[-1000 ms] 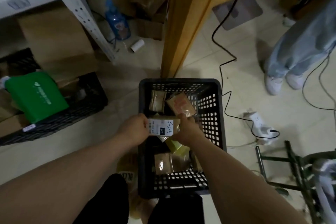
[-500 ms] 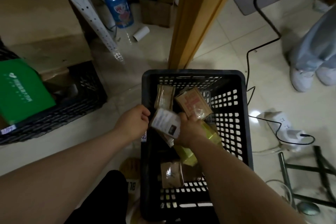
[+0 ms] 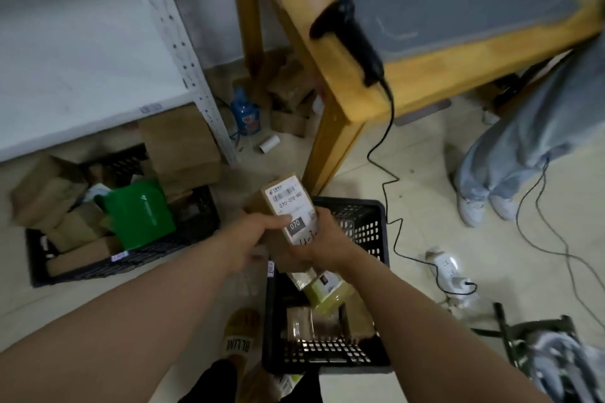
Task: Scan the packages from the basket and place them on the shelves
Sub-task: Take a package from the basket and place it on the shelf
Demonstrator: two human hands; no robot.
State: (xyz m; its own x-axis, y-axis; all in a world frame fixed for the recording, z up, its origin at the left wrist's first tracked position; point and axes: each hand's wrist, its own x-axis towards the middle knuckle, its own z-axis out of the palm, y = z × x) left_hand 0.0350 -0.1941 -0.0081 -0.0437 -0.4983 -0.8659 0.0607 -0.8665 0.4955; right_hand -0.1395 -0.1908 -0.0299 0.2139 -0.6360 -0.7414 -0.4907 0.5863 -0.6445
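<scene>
A small brown package [image 3: 288, 206] with a white shipping label is held up above the black basket [image 3: 376, 239], label facing me. My left hand [image 3: 253, 232] grips its left side with the thumb on the label. My right hand [image 3: 322, 244] grips its lower right end. Several more packages lie in the basket, among them a yellow-green one [image 3: 329, 293] and brown ones [image 3: 314, 322]. A black barcode scanner [image 3: 352, 38] lies on the corner of the wooden table [image 3: 425, 72], its cable hanging down. The white metal shelf [image 3: 82, 75] stands at the left.
A second black crate [image 3: 137, 258] under the shelf holds cardboard boxes and a green package [image 3: 140, 216]. A person in light jeans [image 3: 510, 154] stands at the right. Cables and a white power strip [image 3: 447, 268] lie on the floor. A blue bottle [image 3: 245, 114] stands by the table leg.
Both hands have lifted the labelled package out of the basket and turned it upright. My view has tilted up, so the table top and scanner are in sight.
</scene>
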